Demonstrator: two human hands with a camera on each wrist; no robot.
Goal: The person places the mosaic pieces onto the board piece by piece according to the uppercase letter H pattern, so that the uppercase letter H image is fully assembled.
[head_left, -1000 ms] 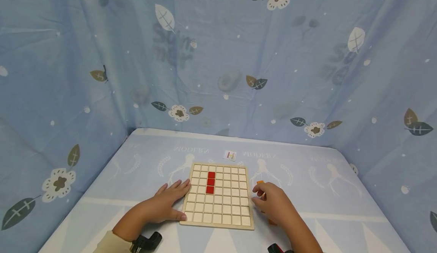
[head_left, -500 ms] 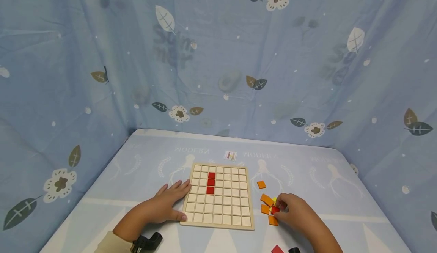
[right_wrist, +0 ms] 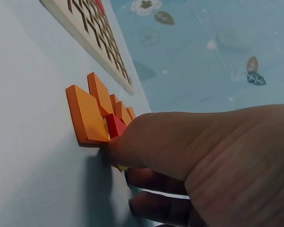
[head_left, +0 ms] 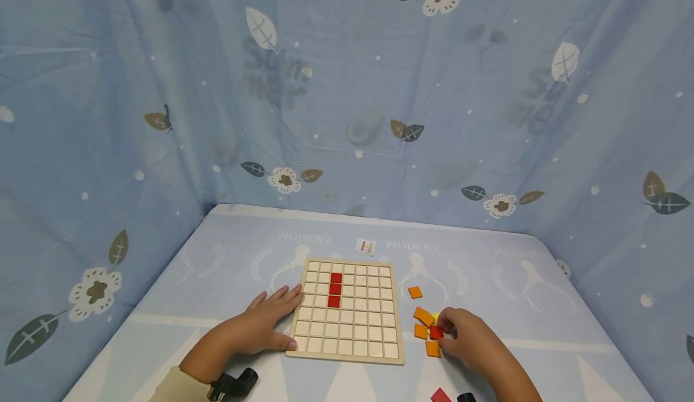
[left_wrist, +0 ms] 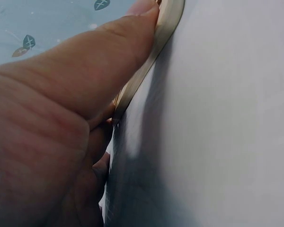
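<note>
A light wooden grid board lies on the table with three red square tiles in one of its columns. My left hand rests with spread fingers along the board's left edge, the thumb on its near left corner. To the right of the board, my right hand pinches a red tile between thumb and fingers, low in a small pile. Around it lie orange tiles and a partly hidden yellow tile. In the right wrist view, the thumb touches down beside the red tile and an orange tile.
Behind the board lies a small printed pattern card. One orange tile sits apart from the pile, and another red tile is at the near edge of view. A patterned blue curtain encloses the table's back and sides.
My right hand has moved from beside the board's right edge rightward to the tile pile, uncovering the orange tiles, and settled on a red tile. The left hand has stayed put.
</note>
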